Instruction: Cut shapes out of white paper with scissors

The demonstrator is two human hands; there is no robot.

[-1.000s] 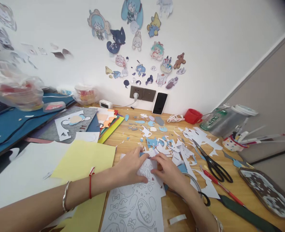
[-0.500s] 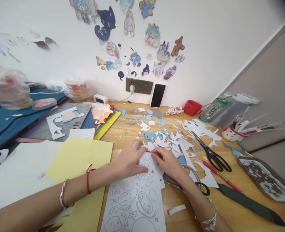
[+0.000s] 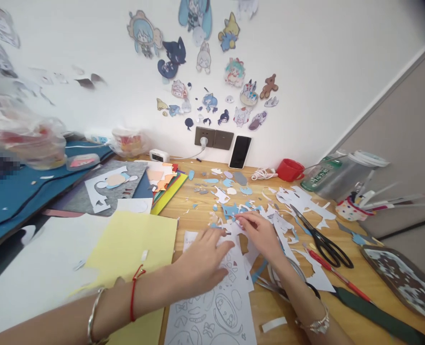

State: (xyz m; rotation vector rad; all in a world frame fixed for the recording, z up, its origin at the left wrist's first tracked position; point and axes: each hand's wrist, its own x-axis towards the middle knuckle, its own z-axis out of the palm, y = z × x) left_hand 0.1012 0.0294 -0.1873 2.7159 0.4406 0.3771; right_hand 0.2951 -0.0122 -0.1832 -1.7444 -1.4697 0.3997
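Observation:
My left hand (image 3: 201,262) lies flat, fingers stretched out, on a white sheet printed with line drawings (image 3: 216,306) at the front of the wooden desk (image 3: 270,311). My right hand (image 3: 261,234) reaches a little farther back, its fingertips pinched at a small white paper cut-out (image 3: 240,221) in a heap of white and blue paper scraps (image 3: 266,218). What the fingers hold is too small to name. A second pair of scissors (image 3: 288,282) lies partly under my right wrist.
Black-handled scissors (image 3: 322,239) and a red pen (image 3: 336,273) lie to the right. A yellow sheet (image 3: 133,239), coloured felt and a grey mat sit left. A red cup (image 3: 288,170), phone (image 3: 240,152), pen cup (image 3: 352,208) and tray (image 3: 403,280) stand behind and right.
My right hand has moved away from the printed sheet, back into the scrap heap. My left hand has flattened on the sheet. The camera tilted slightly.

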